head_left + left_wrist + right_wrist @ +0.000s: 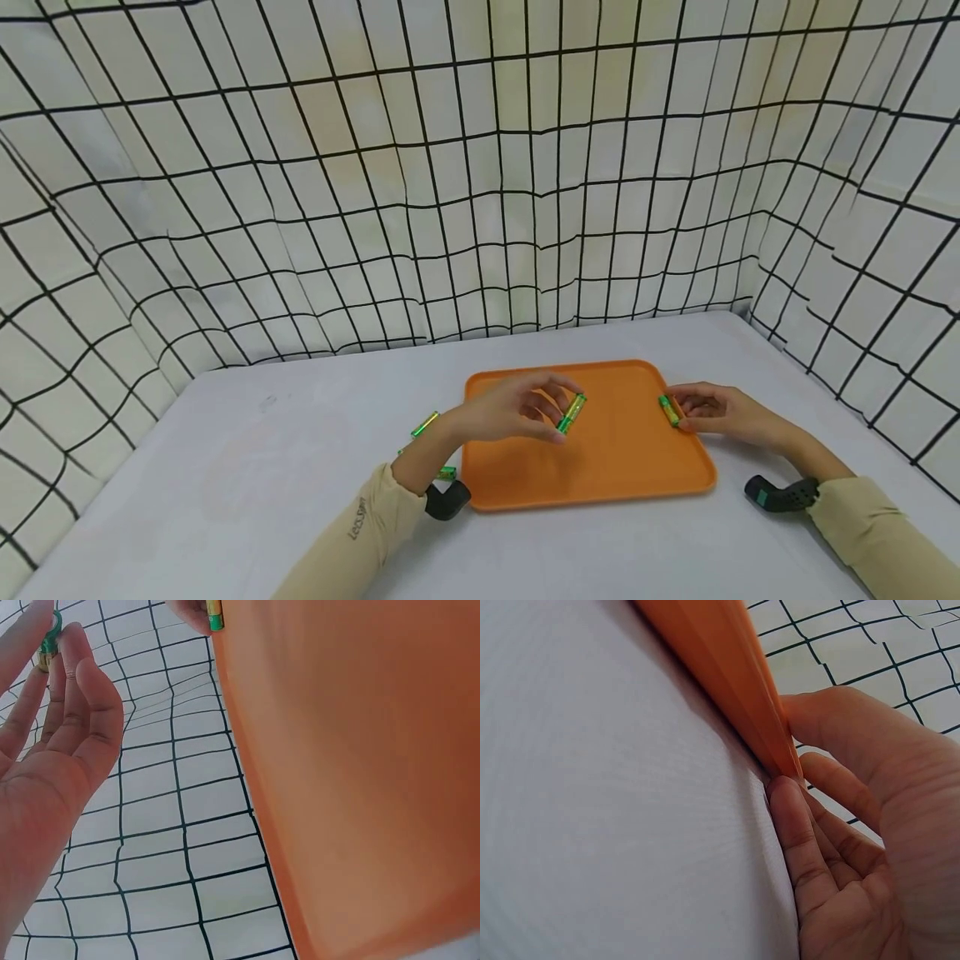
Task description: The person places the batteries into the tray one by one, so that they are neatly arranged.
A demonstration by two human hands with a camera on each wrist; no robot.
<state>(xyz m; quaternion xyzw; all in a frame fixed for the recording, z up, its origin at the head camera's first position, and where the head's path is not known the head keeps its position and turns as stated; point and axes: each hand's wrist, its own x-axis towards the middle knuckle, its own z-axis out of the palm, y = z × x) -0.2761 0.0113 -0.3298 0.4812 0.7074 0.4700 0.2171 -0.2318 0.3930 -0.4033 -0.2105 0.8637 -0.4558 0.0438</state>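
At the lower centre of the head view, the left hand [510, 410] pinches a green-and-yellow battery [572, 413] above the orange tray [600, 475]; its long axis slants from lower left to upper right. At lower right, the right hand [716, 412] has its fingers bent at the tray's right rim, beside a second battery [669, 411] that tilts from upper left to lower right; whether they grasp that battery or only the rim, I cannot tell, as the right wrist view shows just fingers against the orange wall. Left of the tray, the left forearm partly covers a third battery [447, 473] and leaves only a sliver of another green piece; a fourth battery [424, 424], slanting up to the right, lies just beyond. Beneath is a white tabletop [247, 467], backed by a black-gridded white wall [450, 192].
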